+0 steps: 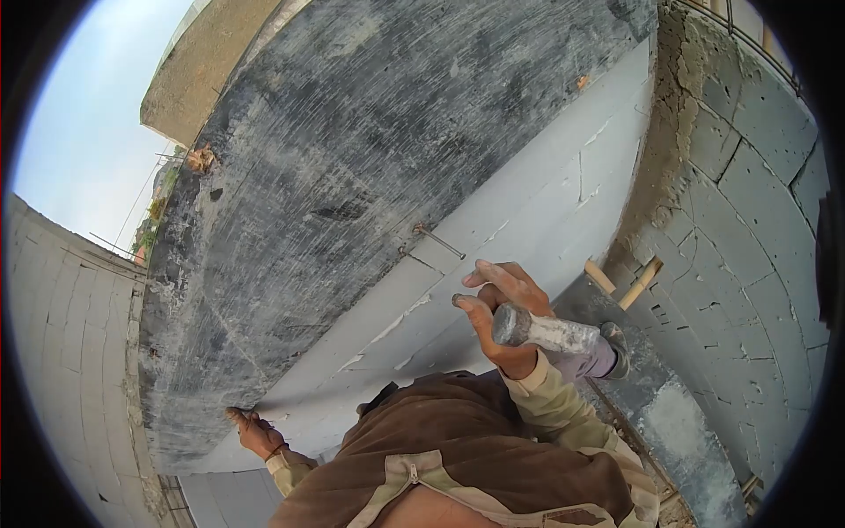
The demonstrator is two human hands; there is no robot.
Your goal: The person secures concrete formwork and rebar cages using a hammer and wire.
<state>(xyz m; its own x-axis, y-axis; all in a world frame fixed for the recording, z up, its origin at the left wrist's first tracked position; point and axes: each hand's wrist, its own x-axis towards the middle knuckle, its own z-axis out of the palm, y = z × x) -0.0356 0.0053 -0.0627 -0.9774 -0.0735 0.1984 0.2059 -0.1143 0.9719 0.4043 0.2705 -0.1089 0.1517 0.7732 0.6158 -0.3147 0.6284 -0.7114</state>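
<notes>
My right hand (510, 295) is curled round a hammer, its thumb and fingertips pointing left. The hammer's thick, dusty grey-white head (559, 334) shows above the palm; its handle is hidden. Left of these fingertips, a metal nail or bolt (442, 242) sticks out at the lower edge of a large, scratched dark panel (352, 167). My left hand (255, 433) is at the panel's lower left edge, its fingers bunched together; anything between them is too small to make out.
Pale block walls stand at the left (66, 352) and right (748, 229). A white block surface (537, 202) runs below the panel. Wooden pieces (641, 282) jut near the right wall. My shoe (616, 350) is beside a dusty dark board (682, 431).
</notes>
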